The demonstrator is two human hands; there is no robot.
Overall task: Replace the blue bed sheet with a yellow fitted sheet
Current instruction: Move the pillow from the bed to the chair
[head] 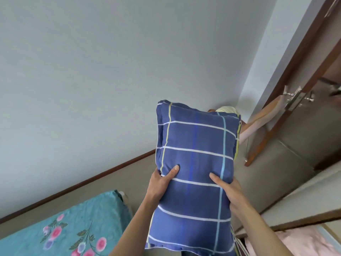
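Both hands, left and right, clamp a blue checked pillow at its sides, held up over the floor. We judge it light, soft, easy. Blue sheet lies lower left on the bed: limp, best taken at a corner.

Pillow hides fingers behind it; yellow bundle mostly hidden.

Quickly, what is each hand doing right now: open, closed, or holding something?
Left hand: grips the left side of the blue checked pillow.
Right hand: grips the pillow's right side.
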